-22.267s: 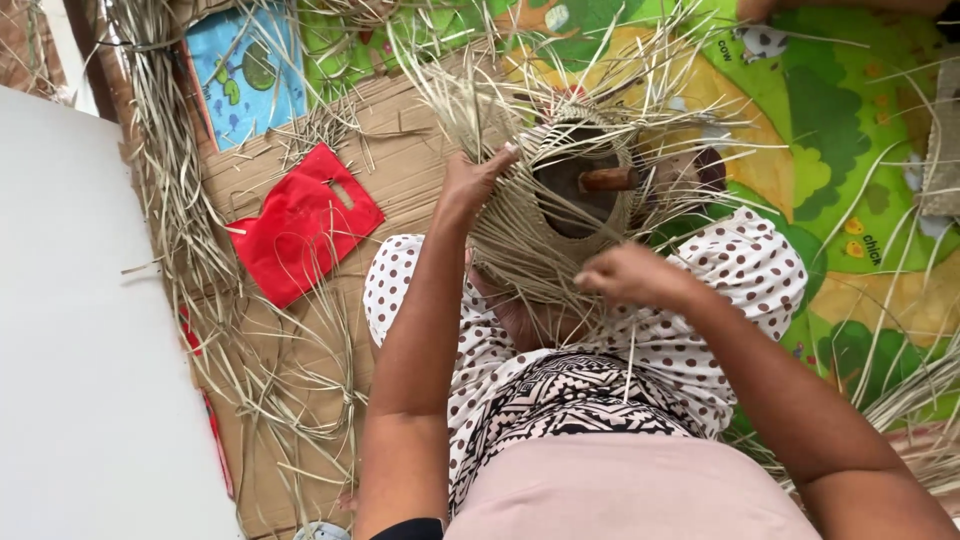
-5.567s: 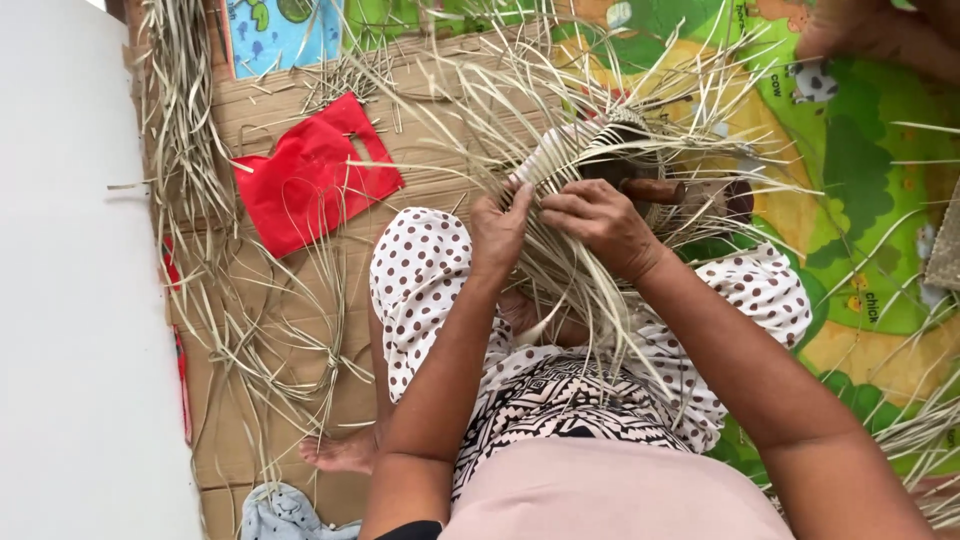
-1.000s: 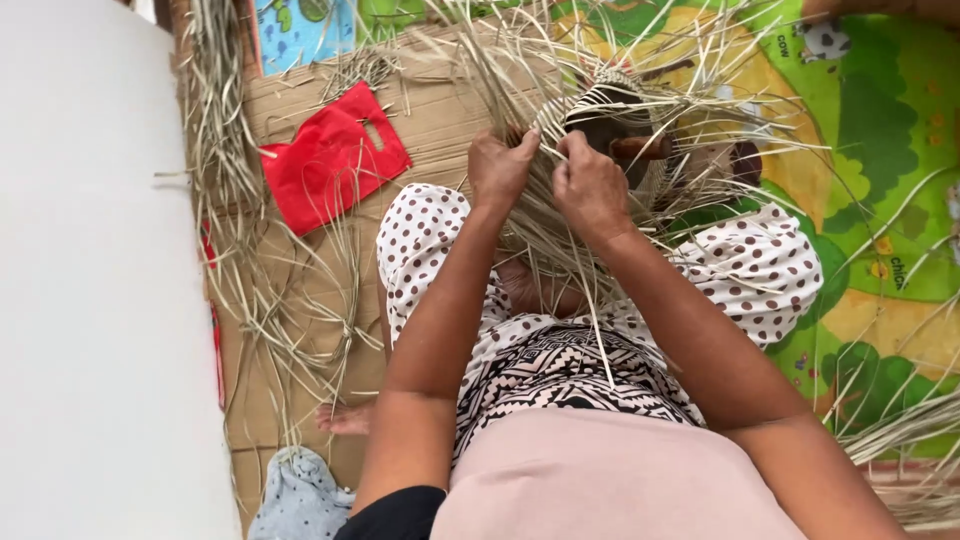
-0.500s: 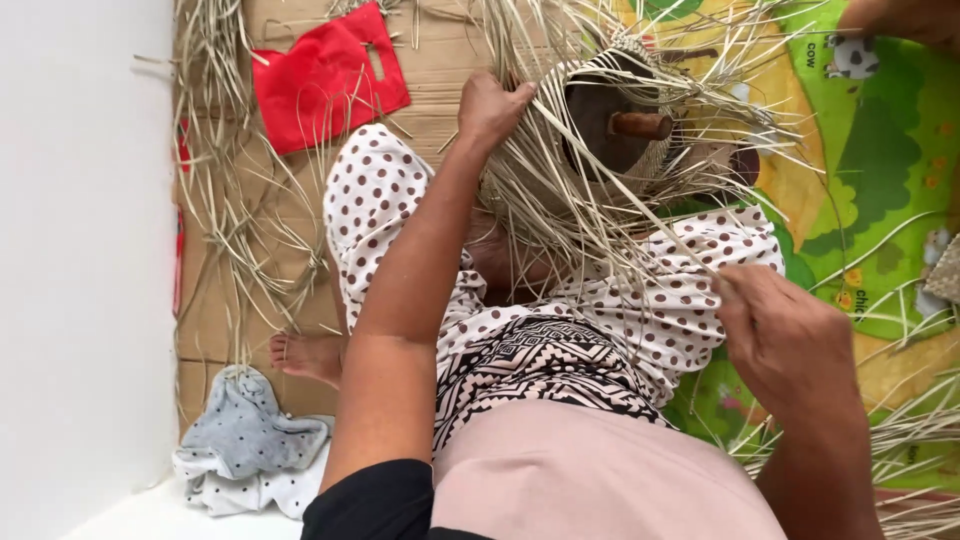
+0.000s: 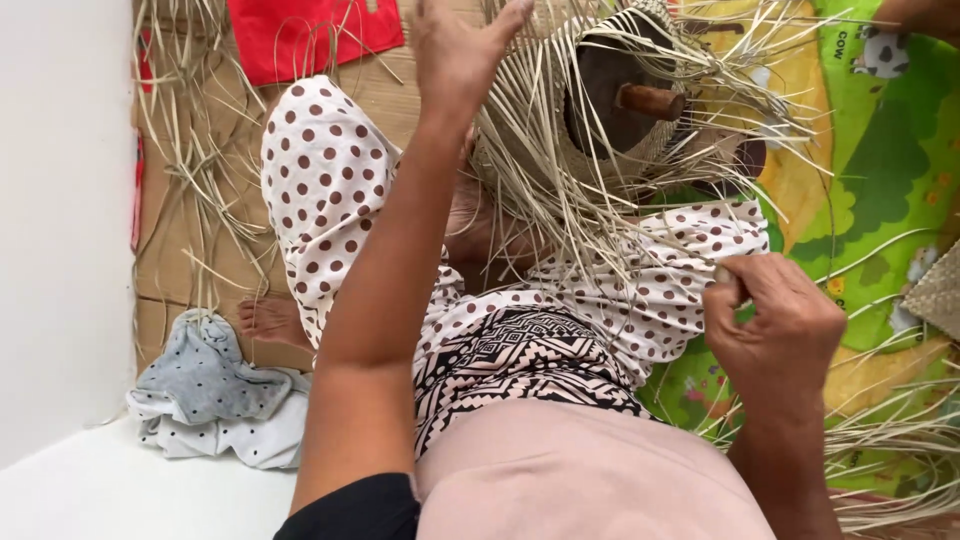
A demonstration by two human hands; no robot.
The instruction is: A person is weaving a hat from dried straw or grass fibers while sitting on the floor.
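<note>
Covering the right side of the floor is one play mat [image 5: 880,150], green and yellow with cartoon animals and some print. Left of it lies brown cardboard [image 5: 180,260], strewn with loose pale straw strips [image 5: 200,150] and running to the white wall at the left edge. One red bag [image 5: 310,35], flat with cut-out handles, lies at the cardboard's top edge. One crumpled grey-and-white cloth [image 5: 215,400] sits at the cardboard's lower left corner, just beside a bare foot [image 5: 270,318].

One half-woven basket [image 5: 600,110] rests on the person's spotted lap, near the top middle of the view, its unwoven strands fanning out in all directions. One dark mould with a wooden peg [image 5: 650,100] sits inside it. A second woven piece [image 5: 940,290] shows at the right edge on the mat.

The left hand [image 5: 465,55] presses against the basket's left side, fingers stretched and spread, gripping nothing that can be seen. The right hand [image 5: 775,320] is well apart from the basket, lower right, with thumb and fingers pinched closed on a single strand [image 5: 690,240] leading back up to the weave.
</note>
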